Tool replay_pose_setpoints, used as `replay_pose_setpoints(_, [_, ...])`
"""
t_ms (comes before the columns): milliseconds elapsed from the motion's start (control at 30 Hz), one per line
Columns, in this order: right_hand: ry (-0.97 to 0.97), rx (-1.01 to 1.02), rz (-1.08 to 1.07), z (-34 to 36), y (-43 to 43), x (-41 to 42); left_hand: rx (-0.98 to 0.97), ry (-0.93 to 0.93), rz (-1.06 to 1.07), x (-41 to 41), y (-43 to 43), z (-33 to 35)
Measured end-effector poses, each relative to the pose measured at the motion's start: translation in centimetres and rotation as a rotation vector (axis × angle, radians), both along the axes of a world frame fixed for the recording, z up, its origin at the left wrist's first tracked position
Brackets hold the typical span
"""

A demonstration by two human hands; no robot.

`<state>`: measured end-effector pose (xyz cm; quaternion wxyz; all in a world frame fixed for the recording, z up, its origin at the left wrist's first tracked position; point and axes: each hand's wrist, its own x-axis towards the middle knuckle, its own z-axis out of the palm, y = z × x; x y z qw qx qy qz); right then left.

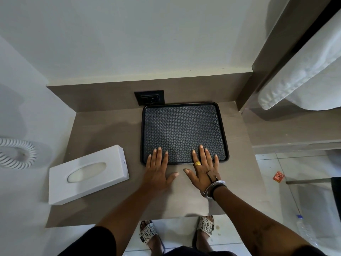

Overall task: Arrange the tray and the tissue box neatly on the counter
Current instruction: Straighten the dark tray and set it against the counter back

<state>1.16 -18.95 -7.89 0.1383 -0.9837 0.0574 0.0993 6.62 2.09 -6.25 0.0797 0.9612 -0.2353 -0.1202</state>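
Because the tray (184,133) is apparently being squared against the back wall, both hands, left hand (156,170) and right hand (203,169), are pressing flat, fingers (159,154) spread open, gripping nothing, while the tissue box (88,174) is lying askew on the bench (103,130).

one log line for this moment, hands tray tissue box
left hand flat on tray near edge | right hand same | tissue box askew, untouched

A gold ring (198,163) and stacked wrist bangles (214,189) mark the right hand (203,172); black sleeve (99,241) lower left; letter-patterned sandals (147,232) at frame bottom.
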Motion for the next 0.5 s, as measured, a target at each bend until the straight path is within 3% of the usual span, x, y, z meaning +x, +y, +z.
replay_pose_setpoints(300, [-0.041,0.018,0.028,-0.1,-0.7,1.2,0.020,0.031,-0.047,0.5,0.6,-0.4])
replay_pose_setpoints(500, [-0.184,0.069,0.069,1.6,1.4,0.1,-0.065,-0.008,-0.028,0.6,1.3,1.4])
